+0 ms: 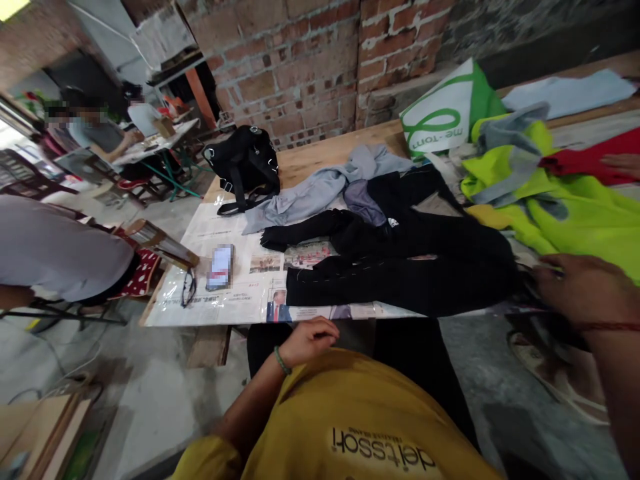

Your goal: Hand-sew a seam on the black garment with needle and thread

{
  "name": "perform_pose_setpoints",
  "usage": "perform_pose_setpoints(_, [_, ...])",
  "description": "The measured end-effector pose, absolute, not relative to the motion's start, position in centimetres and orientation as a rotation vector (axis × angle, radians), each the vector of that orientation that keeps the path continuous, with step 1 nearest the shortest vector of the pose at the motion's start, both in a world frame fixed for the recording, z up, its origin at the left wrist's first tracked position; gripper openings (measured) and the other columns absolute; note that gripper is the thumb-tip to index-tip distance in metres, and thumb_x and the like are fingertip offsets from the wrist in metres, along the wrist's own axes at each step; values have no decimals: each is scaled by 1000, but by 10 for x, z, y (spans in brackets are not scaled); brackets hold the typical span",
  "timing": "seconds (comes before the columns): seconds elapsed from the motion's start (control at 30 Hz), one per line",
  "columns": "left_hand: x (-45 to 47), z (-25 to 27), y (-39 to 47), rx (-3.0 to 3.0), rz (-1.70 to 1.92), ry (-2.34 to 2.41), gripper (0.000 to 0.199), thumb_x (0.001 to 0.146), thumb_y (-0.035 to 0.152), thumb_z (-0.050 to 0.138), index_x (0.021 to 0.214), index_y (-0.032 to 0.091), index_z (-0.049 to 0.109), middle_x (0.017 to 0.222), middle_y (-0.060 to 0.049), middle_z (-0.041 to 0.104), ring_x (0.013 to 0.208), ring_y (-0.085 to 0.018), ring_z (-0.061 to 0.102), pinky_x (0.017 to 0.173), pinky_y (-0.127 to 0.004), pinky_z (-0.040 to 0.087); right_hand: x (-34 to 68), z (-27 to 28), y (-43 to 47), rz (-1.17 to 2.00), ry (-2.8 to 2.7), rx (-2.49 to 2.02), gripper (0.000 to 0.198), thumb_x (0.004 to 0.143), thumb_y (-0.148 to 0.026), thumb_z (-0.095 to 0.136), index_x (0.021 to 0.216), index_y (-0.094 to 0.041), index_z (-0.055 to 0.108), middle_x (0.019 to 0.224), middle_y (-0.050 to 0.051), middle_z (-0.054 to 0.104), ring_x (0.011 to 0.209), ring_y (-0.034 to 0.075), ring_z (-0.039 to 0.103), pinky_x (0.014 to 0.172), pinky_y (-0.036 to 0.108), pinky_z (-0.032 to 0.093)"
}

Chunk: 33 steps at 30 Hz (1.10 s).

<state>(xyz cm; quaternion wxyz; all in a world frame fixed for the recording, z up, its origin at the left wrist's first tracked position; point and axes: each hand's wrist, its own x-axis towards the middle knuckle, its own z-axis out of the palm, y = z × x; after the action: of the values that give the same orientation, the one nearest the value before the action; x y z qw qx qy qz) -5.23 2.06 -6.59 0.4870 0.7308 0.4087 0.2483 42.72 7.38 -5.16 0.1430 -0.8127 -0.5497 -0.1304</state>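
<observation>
My left hand (309,339) rests against my yellow shirt just below the table's front edge, its fingers curled in with nothing visible in them. A green bead bracelet circles that wrist. At the right, my right hand (563,288) is beside the end of a black garment (400,273). Its fingers look pinched together, but blur hides what they hold. The garment lies spread flat, with white stitch lines along its long narrow parts. Behind it are a crumpled grey garment (313,190) and a small piece of dark grey cloth (364,202).
Newspaper under clear plastic (245,310) covers the table, bearing a phone (220,267) and glasses (189,288). A black bag (245,167) and a green-white bag (440,113) stand behind. Yellow-green clothes (575,207) lie right, near another person's hand (623,163). Other people sit left.
</observation>
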Motion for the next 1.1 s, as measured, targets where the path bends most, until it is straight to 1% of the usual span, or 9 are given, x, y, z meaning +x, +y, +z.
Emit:
perform_pose_setpoints(0.07, [-69, -50, 34, 1590, 664, 1185, 20, 79, 33, 57, 76, 15, 65, 69, -1, 61, 53, -8, 52, 52, -20, 43, 396, -41, 66, -446, -1514, -2220, 28, 79, -29, 50, 91, -10, 67, 85, 19, 66, 86, 25, 59, 74, 34, 40])
perform_pose_setpoints(0.17, [-90, -29, 66, 1471, 948, 1521, 27, 76, 36, 60, 59, 15, 59, 49, 4, 48, 46, -7, 43, 47, -18, 34, 343, -27, 66, -413, -1570, -1924, 26, 82, -29, 46, 91, -13, 65, 92, 16, 66, 93, 22, 58, 86, 31, 39])
perform_pose_setpoints(0.3, [-89, -18, 108, 1518, 1162, 1627, 10, 72, 27, 62, 75, 17, 61, 59, 3, 55, 50, -8, 46, 51, -19, 35, 292, -29, 85, -254, -1680, -1664, 21, 83, -27, 44, 88, -16, 62, 92, 12, 65, 93, 19, 58, 87, 30, 40])
perform_pose_setpoints(0.43, [-71, -28, 124, 1832, 856, 1785, 17, 69, 27, 66, 60, 17, 56, 58, 2, 50, 53, -10, 44, 53, -20, 32, 280, -58, 101, -199, -1712, -1674, 20, 82, -27, 45, 86, -17, 62, 92, 11, 65, 91, 21, 57, 83, 33, 40])
perform_pose_setpoints(0.53, [-67, -43, 127, 1850, 759, 1789, 21, 64, 20, 70, 54, 16, 52, 63, 1, 49, 54, -8, 42, 52, -19, 31, 285, -80, 101, -189, -1791, -1754, 23, 84, -27, 42, 89, -18, 63, 92, 9, 65, 91, 22, 56, 81, 35, 39])
perform_pose_setpoints(0.67, [-76, -56, 127, 1369, 962, 1573, 15, 68, 24, 65, 63, 15, 56, 61, 2, 52, 49, -6, 43, 44, -16, 28, 291, -95, 97, -220, -1915, -1810, 26, 84, -26, 41, 91, -17, 64, 92, 9, 66, 90, 23, 56, 79, 35, 37])
perform_pose_setpoints(0.8, [-91, -54, 124, 732, 1153, 1243, 28, 64, 32, 71, 76, 15, 53, 70, 1, 60, 44, -4, 46, 35, -13, 21, 290, -94, 96, -251, -1936, -1829, 26, 85, -26, 41, 92, -17, 65, 94, 8, 66, 90, 23, 56, 78, 35, 36])
perform_pose_setpoints(0.87, [-99, -51, 122, 576, 1199, 1127, 30, 62, 29, 74, 77, 15, 54, 66, 3, 59, 43, -2, 45, 34, -12, 23, 290, -92, 97, -248, -1932, -1835, 27, 85, -26, 40, 92, -17, 65, 93, 8, 66, 89, 23, 56, 77, 34, 36])
perform_pose_setpoints(1.1, [-127, -50, 114, 421, 1404, 1070, 18, 71, 21, 70, 83, 13, 59, 60, 4, 56, 46, -1, 49, 40, -10, 35, 290, -89, 97, -224, -1951, -1874, 26, 85, -27, 42, 90, -16, 65, 94, 11, 66, 88, 24, 56, 75, 34, 35])
